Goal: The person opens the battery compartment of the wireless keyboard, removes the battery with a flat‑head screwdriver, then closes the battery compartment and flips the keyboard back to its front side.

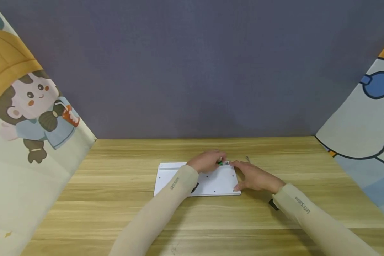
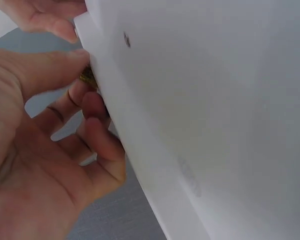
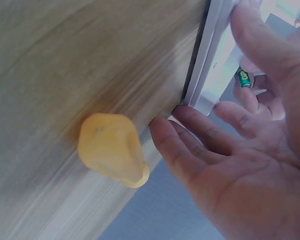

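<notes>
A white keyboard [image 1: 208,186] lies face down on the table, small screws dotting its underside and a raised strip along its far edge. At that strip, right of centre, my left hand [image 1: 208,161] pinches a small green battery [image 3: 244,77] between thumb and fingers. The left wrist view shows only a gold-looking bit of the battery [image 2: 87,76] beside the keyboard's edge. My right hand [image 1: 256,177] holds the keyboard's right end, thumb at the near corner and fingertips at the far one. How deep the battery sits is hidden by the fingers.
Behind the right hand a thin metal shaft [image 1: 248,159] lies on the table. The right wrist view shows a translucent yellow-orange piece [image 3: 112,147], like a tool handle, near the right fingers. A dark grey wall [image 1: 192,71] stands behind the wooden table [image 1: 115,206], with printed panels either side.
</notes>
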`<state>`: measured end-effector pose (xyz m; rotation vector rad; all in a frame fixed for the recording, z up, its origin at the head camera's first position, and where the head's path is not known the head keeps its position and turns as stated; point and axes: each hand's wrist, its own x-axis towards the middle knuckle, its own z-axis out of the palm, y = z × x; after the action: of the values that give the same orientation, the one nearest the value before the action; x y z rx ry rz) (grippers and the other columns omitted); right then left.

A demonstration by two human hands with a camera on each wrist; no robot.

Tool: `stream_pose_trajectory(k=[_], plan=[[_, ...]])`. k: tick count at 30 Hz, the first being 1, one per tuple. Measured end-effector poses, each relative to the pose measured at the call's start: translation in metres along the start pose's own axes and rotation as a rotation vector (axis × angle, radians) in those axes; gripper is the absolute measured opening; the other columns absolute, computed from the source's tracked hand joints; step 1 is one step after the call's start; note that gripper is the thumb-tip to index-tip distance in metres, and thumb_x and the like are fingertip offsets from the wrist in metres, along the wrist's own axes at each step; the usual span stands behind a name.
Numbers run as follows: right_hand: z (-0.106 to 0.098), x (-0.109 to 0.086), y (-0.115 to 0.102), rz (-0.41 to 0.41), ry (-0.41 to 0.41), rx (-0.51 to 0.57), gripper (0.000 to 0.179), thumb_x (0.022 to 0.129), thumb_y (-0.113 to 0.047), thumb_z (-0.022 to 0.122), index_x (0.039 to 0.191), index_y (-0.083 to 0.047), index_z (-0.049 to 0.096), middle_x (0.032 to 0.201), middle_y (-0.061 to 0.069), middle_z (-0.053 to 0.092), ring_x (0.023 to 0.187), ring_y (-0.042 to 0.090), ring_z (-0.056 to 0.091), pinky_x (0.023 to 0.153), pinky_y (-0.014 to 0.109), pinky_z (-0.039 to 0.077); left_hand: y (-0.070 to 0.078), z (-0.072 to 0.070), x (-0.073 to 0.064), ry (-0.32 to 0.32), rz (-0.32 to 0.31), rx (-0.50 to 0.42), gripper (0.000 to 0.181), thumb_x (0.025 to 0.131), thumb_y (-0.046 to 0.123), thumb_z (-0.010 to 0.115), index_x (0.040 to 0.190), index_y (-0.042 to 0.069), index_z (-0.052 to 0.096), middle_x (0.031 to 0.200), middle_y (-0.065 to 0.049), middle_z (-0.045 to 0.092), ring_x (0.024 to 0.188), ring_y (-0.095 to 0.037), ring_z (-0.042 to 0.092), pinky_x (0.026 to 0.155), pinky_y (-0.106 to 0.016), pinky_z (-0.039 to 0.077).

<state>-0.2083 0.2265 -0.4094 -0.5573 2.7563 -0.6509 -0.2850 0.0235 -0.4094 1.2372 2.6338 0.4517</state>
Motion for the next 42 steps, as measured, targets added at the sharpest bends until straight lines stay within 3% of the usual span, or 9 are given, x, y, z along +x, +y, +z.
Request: stream_pose_trajectory(k=[4, 11, 15, 19, 31, 42], plan=[[0.001, -0.004, -0.003, -0.003, 0.010, -0.003, 0.091, 0.071, -0.030, 0.082, 0.143, 0.001, 0.036, 0.142, 0.025, 0.037, 0.130, 0.043, 0.033, 0.102, 0.056, 0.029, 0.004, 0.001, -0.001, 0.005, -0.013, -0.007, 0.022, 0.094, 0.004, 0.055, 0.111, 0.017, 0.057, 0.103, 0.005, 0.056, 0.090, -0.008, 0.050, 0.074, -0.021, 0.042], [0.007, -0.008, -0.005, -0.018, 0.022, -0.007, 0.091, 0.071, -0.033, 0.082, 0.142, 0.001, 0.036, 0.142, 0.025, 0.037, 0.129, 0.043, 0.033, 0.102, 0.055, 0.029, 0.012, -0.004, -0.008, -0.002, -0.084, -0.119, 0.014, 0.096, 0.009, 0.055, 0.110, 0.010, 0.058, 0.094, 0.003, 0.057, 0.080, -0.009, 0.053, 0.066, -0.021, 0.045], [0.007, -0.008, -0.007, -0.003, 0.012, 0.004, 0.092, 0.071, -0.031, 0.082, 0.143, 0.000, 0.034, 0.144, 0.025, 0.035, 0.131, 0.043, 0.031, 0.103, 0.056, 0.027, 0.015, -0.010, -0.010, 0.041, -0.071, -0.157, 0.013, 0.096, 0.009, 0.055, 0.108, 0.006, 0.059, 0.093, 0.001, 0.058, 0.078, -0.009, 0.054, 0.064, -0.020, 0.046], [0.007, -0.007, -0.008, 0.000, 0.012, -0.003, 0.092, 0.071, -0.031, 0.082, 0.143, 0.001, 0.035, 0.144, 0.025, 0.035, 0.131, 0.043, 0.031, 0.103, 0.055, 0.028, 0.014, -0.018, -0.013, 0.099, -0.041, -0.139, 0.012, 0.094, 0.009, 0.058, 0.106, 0.005, 0.060, 0.092, 0.001, 0.059, 0.079, -0.009, 0.054, 0.067, -0.020, 0.045], [0.008, -0.010, -0.005, 0.001, 0.018, 0.001, 0.093, 0.071, -0.032, 0.083, 0.143, 0.000, 0.035, 0.144, 0.025, 0.035, 0.131, 0.044, 0.030, 0.103, 0.057, 0.027, -0.008, -0.032, -0.034, 0.186, -0.055, -0.210, 0.017, 0.090, 0.007, 0.064, 0.106, 0.004, 0.065, 0.094, 0.000, 0.063, 0.084, -0.009, 0.057, 0.072, -0.018, 0.047], [0.009, -0.010, -0.006, 0.006, 0.024, 0.015, 0.094, 0.069, -0.033, 0.083, 0.143, -0.001, 0.035, 0.144, 0.023, 0.035, 0.132, 0.042, 0.029, 0.104, 0.055, 0.026, -0.028, -0.037, -0.050, 0.240, -0.033, -0.236, 0.018, 0.089, -0.001, 0.063, 0.105, 0.007, 0.066, 0.094, -0.011, 0.067, 0.082, -0.012, 0.059, 0.072, -0.022, 0.049]])
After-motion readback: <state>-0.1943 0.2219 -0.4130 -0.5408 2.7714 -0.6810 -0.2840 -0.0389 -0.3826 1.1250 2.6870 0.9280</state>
